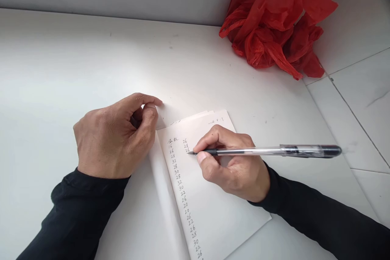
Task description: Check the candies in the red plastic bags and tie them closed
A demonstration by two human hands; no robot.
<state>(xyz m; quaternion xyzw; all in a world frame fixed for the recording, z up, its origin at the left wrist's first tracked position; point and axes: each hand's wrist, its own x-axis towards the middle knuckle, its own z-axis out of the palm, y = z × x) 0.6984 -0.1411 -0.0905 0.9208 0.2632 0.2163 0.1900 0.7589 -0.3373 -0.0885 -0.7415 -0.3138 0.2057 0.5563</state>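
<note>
Pen over notebook; red bag crumpled

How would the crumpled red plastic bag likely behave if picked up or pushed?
The crumpled red plastic bag would likely flop, its thin film being deeply wrinkled. Thin film suggests little weight, though any contents are hidden. Its sheen hints at slipperiness.

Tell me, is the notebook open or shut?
Open: the notebook shows a page with handwritten numbers, and the right hand holds a pen over it.
</note>
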